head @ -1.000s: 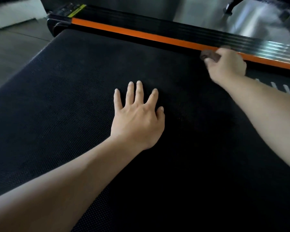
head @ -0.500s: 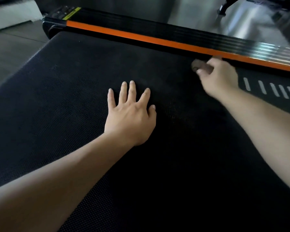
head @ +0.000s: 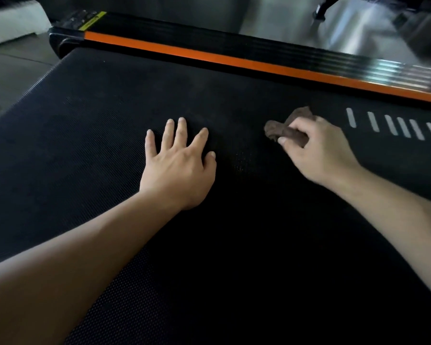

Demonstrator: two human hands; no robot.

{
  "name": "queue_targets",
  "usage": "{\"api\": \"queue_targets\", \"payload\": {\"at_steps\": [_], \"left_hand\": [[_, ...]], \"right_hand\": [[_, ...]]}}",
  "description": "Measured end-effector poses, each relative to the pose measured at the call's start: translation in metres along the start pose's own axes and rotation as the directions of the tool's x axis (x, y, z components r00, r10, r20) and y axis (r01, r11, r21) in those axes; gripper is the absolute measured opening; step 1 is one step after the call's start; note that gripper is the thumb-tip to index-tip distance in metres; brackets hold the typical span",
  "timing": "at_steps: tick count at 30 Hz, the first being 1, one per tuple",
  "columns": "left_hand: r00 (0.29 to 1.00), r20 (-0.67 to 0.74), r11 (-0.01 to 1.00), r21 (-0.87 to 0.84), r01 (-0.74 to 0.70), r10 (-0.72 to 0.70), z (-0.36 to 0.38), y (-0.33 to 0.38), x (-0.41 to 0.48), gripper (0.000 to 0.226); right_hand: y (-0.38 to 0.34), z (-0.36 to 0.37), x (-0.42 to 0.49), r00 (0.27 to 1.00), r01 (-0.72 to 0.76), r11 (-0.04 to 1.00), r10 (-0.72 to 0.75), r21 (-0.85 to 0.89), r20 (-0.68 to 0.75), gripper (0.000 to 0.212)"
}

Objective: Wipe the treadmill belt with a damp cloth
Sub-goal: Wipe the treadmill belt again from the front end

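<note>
Belt (head: 85,145), cloth (head: 278,129), illegible yellow label (head: 94,19)

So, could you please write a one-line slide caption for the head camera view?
Right hand grips a bunched brown cloth on the treadmill belt while the left hand rests flat nearby.

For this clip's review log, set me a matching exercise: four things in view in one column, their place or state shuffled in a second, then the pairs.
Column one
1. left hand
2. crumpled brown cloth
3. long orange stripe
4. row of white dashes

Column two
A. flat, fingers spread, on the black textured treadmill belt
B. printed on the belt, to the right of the right hand
C. bunched in the right hand's grip
D. runs along the belt's far edge

Pairs: 1-A, 2-C, 3-D, 4-B
</note>
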State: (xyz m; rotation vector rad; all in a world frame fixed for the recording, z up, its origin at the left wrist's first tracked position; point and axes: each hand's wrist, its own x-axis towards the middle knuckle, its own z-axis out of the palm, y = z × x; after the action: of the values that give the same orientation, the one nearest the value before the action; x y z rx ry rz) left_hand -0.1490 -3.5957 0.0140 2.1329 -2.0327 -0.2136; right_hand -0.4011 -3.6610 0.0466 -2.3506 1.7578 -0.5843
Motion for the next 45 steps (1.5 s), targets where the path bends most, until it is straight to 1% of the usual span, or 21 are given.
{"api": "queue_targets", "payload": {"at_steps": [2, 3, 5, 6, 9, 11, 13, 17, 19, 23, 25, 26, 28, 31, 33, 36, 38, 39, 42, 43, 45], "left_hand": [[1.000, 0.005, 1.000, -0.001, 0.003, -0.003, 0.000, 0.000, 0.000, 0.061], [1.000, 0.006, 1.000, -0.001, 0.002, -0.002, -0.001, 0.000, 0.000, 0.061], [1.000, 0.007, 1.000, -0.004, 0.005, -0.005, -0.001, 0.000, 0.000, 0.061], [1.000, 0.007, 1.000, -0.006, 0.008, -0.008, -0.001, 0.000, 0.000, 0.061], [1.000, 0.007, 1.000, -0.010, 0.009, -0.009, -0.002, 0.001, 0.000, 0.061], [1.000, 0.013, 1.000, -0.011, 0.014, -0.014, -0.003, 0.001, 0.000, 0.061], [1.000, 0.013, 1.000, -0.022, 0.017, -0.017, -0.004, 0.001, 0.000, 0.061], [1.000, -0.008, 0.997, -0.082, -0.007, 0.007, -0.007, -0.001, -0.003, 0.056], [1.000, -0.009, 0.994, -0.106, -0.024, 0.023, -0.012, 0.001, -0.011, 0.054], [0.992, 0.086, 0.992, -0.087, -0.088, 0.096, -0.022, 0.017, -0.050, 0.059], [0.989, 0.123, 0.994, -0.083, -0.075, 0.085, -0.022, 0.024, -0.076, 0.063], [0.988, 0.140, 0.995, -0.087, -0.055, 0.067, -0.022, 0.028, -0.090, 0.065], [0.985, 0.167, 0.996, -0.083, -0.023, 0.037, -0.018, 0.033, -0.115, 0.068], [0.988, 0.149, 0.999, -0.035, -0.025, 0.030, -0.012, 0.032, -0.142, 0.070], [0.992, 0.119, 0.999, -0.013, -0.046, 0.047, -0.009, 0.030, -0.147, 0.071], [0.995, 0.085, 0.999, 0.004, -0.050, 0.049, -0.005, 0.030, -0.146, 0.071], [0.995, 0.083, 0.999, 0.000, -0.050, 0.050, -0.003, 0.029, -0.146, 0.068], [0.995, 0.081, 0.999, -0.002, -0.052, 0.052, -0.002, 0.029, -0.146, 0.068], [0.996, 0.073, 0.998, -0.005, -0.057, 0.058, -0.001, 0.029, -0.145, 0.066], [0.996, 0.071, 0.998, -0.006, -0.056, 0.056, -0.001, 0.029, -0.145, 0.066], [0.996, 0.071, 0.998, 0.000, -0.056, 0.056, -0.001, 0.030, -0.145, 0.065]], "right_hand": [[0.015, -0.008, 0.008, 0.998, -0.037, 0.994, 0.032, -0.105, -0.046, 0.018], [0.026, -0.012, 0.018, 0.989, -0.127, 0.983, 0.115, -0.134, -0.096, 0.020], [0.037, -0.017, 0.029, 0.951, -0.279, 0.953, 0.257, -0.120, -0.172, 0.021], [0.033, -0.016, 0.026, 0.945, -0.291, 0.950, 0.267, -0.110, -0.191, 0.020], [0.000, -0.006, -0.017, 0.980, -0.169, 0.986, 0.167, -0.010, -0.109, 0.019], [-0.018, -0.008, -0.058, 1.000, -0.012, 0.998, 0.012, 0.058, -0.015, 0.015], [-0.011, -0.015, -0.068, 0.999, 0.053, 0.998, -0.053, 0.015, 0.010, 0.012], [0.023, -0.022, -0.036, 0.972, -0.198, 0.980, 0.192, -0.034, -0.132, 0.016], [0.011, -0.014, -0.044, 0.963, -0.223, 0.972, 0.207, -0.078, -0.173, 0.015], [-0.035, -0.010, -0.116, 1.000, 0.011, 1.000, -0.010, 0.025, -0.023, 0.029], [-0.040, -0.013, -0.143, 0.991, 0.116, 0.992, -0.119, 0.054, 0.066, 0.026], [-0.035, -0.016, -0.142, 0.988, 0.142, 0.989, -0.143, 0.029, 0.060, 0.025], [-0.017, -0.017, -0.122, 0.998, 0.057, 0.998, -0.058, -0.033, -0.023, 0.021], [-0.009, -0.018, -0.105, 0.984, -0.136, 0.991, 0.134, -0.005, -0.115, 0.014], [-0.026, -0.014, -0.131, 0.992, -0.085, 0.996, 0.085, 0.009, -0.092, 0.016], [-0.055, -0.023, -0.198, 0.983, 0.146, 0.981, -0.159, 0.131, 0.094, 0.025], [-0.043, -0.028, -0.201, 0.960, 0.244, 0.969, -0.247, 0.043, 0.131, 0.027], [-0.031, -0.027, -0.189, 0.970, 0.229, 0.973, -0.227, -0.018, 0.081, 0.027], [-0.004, -0.029, -0.154, 0.999, -0.049, 0.998, 0.048, -0.031, -0.022, 0.022], [-0.006, -0.026, -0.156, 0.997, -0.071, 0.997, 0.070, -0.013, -0.033, 0.020], [-0.022, -0.026, -0.182, 1.000, 0.024, 1.000, -0.024, 0.012, 0.010, 0.022]]}}
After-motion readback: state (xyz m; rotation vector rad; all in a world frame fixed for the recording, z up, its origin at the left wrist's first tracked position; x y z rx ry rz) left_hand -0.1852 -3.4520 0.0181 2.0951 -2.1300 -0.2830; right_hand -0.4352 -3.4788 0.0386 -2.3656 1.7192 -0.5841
